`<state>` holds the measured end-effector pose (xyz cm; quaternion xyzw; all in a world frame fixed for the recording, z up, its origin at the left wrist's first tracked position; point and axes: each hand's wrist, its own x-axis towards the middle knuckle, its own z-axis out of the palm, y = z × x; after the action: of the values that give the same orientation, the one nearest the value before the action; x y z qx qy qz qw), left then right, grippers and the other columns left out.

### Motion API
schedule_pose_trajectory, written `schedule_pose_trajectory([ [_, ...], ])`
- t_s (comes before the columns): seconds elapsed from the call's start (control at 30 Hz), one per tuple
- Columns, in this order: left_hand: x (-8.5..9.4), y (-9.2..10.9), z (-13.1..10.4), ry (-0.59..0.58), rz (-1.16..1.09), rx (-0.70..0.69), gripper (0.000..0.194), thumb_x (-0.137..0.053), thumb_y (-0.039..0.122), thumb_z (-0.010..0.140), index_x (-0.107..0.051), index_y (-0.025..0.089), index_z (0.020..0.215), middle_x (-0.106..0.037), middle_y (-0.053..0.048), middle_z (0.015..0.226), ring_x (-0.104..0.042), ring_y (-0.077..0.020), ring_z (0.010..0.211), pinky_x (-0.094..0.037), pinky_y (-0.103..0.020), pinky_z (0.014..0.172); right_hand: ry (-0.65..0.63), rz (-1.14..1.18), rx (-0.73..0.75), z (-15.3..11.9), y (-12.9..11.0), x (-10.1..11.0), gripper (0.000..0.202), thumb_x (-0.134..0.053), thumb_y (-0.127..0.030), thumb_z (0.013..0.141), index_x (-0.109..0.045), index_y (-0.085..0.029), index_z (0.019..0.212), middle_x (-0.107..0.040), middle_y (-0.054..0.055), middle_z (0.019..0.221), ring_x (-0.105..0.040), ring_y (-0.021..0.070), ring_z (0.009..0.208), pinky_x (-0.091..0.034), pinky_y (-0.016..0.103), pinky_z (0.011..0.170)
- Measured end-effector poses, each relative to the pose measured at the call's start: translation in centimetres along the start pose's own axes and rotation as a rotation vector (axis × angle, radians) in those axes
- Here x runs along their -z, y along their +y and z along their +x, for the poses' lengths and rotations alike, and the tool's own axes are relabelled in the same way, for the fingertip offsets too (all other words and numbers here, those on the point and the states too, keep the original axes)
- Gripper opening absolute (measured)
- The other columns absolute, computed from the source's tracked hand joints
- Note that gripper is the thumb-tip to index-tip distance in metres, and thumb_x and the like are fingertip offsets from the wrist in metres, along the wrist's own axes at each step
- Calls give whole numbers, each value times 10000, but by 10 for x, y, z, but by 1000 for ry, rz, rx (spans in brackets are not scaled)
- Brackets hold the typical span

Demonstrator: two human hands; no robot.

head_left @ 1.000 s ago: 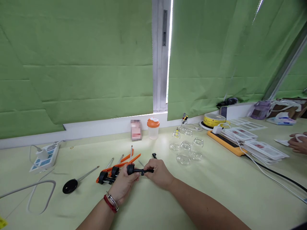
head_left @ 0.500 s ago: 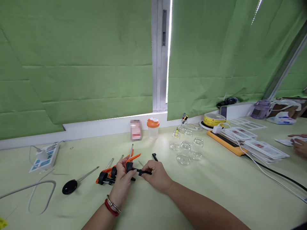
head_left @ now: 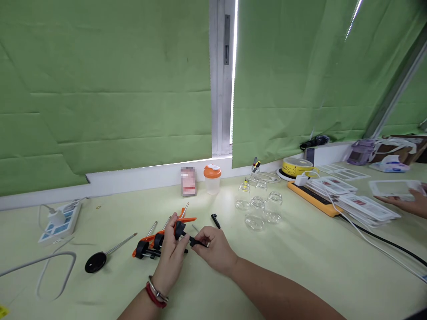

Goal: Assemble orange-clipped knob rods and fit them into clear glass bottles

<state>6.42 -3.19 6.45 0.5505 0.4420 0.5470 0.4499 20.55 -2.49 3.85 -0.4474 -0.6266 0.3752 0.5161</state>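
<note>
My left hand (head_left: pixel 173 251) is wrapped round an orange-and-black assembly (head_left: pixel 180 229) with a dark round hub, orange arms and a thin metal rod. My right hand (head_left: pixel 212 249) pinches the slim black stem (head_left: pixel 196 242) at its lower end; fingers hide part of it. Similar orange-and-black pieces (head_left: pixel 143 248) with metal rods lie on the table just left of my left hand. Beyond my right hand rests a small loose black part (head_left: pixel 215 221). Farther left lies a black disc with a metal rod (head_left: pixel 96 262).
Several clear glass jars (head_left: pixel 255 214) stand right of my hands. Behind are an orange-lidded cup (head_left: pixel 212 180) and a pixelated box (head_left: pixel 188 182). An orange power strip (head_left: pixel 313 200) and stacked cards (head_left: pixel 367 208) lie right. Another person's hand (head_left: pixel 415 202) holds a clear-fronted packet. A white power strip (head_left: pixel 63 222) sits left.
The held assembly has tilted, its stem now sloping down to the right. My left fingers have straightened somewhat along it. The other person's hands have lifted a packet at the far right.
</note>
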Motion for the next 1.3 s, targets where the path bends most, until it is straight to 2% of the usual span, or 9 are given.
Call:
schedule_pose_trajectory([
  [0.1, 1, -4, -2, -17, 123, -193, 630, -594, 176, 791, -299, 272, 1340, -214, -47, 1501, -142, -211, 1398, -101, -385, 1140, -17, 73, -8, 0, -4, 0, 87, -638, -191, 660, -553, -181, 648, -514, -43, 573, -436, 87, 515, -364, 209, 486],
  [0.27, 4, -4, -6, -43, 157, -288, 604, -641, 148, 742, -367, 244, 1272, -289, -90, 1472, -197, -249, 1386, -153, -409, 1129, -77, 173, 1, -3, -8, 1, 139, -667, -226, 663, -538, -176, 651, -478, -52, 567, -407, 76, 524, -344, 205, 489],
  [0.37, 7, 0, -5, -68, 336, -386, 576, -621, 201, 775, -373, 247, 1292, -296, -100, 1469, -224, -273, 1373, -190, -446, 1112, -120, 297, -48, -3, -7, 2, 223, -706, -302, 665, -525, -172, 659, -481, -54, 572, -410, 66, 517, -349, 203, 490],
  [0.57, 14, 5, -1, -128, 687, -562, 915, -663, 362, 747, -81, 280, 1449, -367, -120, 1407, -327, -315, 1289, -243, -547, 1055, -185, 522, -187, -2, -5, 4, 361, -805, -352, 560, -517, -166, 672, -517, -65, 538, -463, 71, 476, -396, 211, 467],
  [0.73, 13, 2, 0, -178, 720, -505, 1310, -794, 503, 534, 121, 252, 1437, -314, -178, 1393, -320, -382, 1269, -294, -592, 1007, -219, 602, -244, -3, -11, 6, 348, -814, -304, 558, -520, -160, 677, -597, -31, 554, -521, 95, 491, -387, 209, 455],
  [0.97, 10, 3, -3, -145, 766, -429, 1132, -811, 458, 488, -146, 206, 1368, -348, -151, 1298, -386, -380, 1212, -354, -570, 984, -199, 640, -327, -3, -15, 7, 364, -821, -297, 531, -506, -160, 652, -605, -25, 535, -558, 121, 494, -408, 222, 448],
  [1.07, 9, 2, -3, -168, 799, -458, 1100, -794, 454, 508, -167, 195, 1374, -325, -165, 1339, -354, -397, 1244, -341, -580, 994, -196, 663, -380, -3, -17, 7, 390, -826, -299, 508, -488, -167, 650, -586, -35, 506, -550, 123, 475, -406, 219, 422],
  [1.17, 8, -4, -4, -170, 850, -496, 1178, -789, 528, 467, -156, 164, 1391, -257, -206, 1407, -251, -422, 1309, -301, -594, 1024, -182, 690, -433, -3, -18, 7, 412, -835, -286, 477, -480, -167, 647, -572, -42, 501, -564, 129, 485, -423, 224, 432],
  [1.3, 7, -11, -6, -156, 910, -458, 1264, -767, 613, 426, -135, 134, 1410, -264, -220, 1418, -228, -423, 1323, -304, -590, 1025, -186, 712, -466, -4, -19, 6, 403, -831, -276, 481, -481, -166, 647, -579, -33, 506, -577, 139, 496, -438, 238, 447],
])
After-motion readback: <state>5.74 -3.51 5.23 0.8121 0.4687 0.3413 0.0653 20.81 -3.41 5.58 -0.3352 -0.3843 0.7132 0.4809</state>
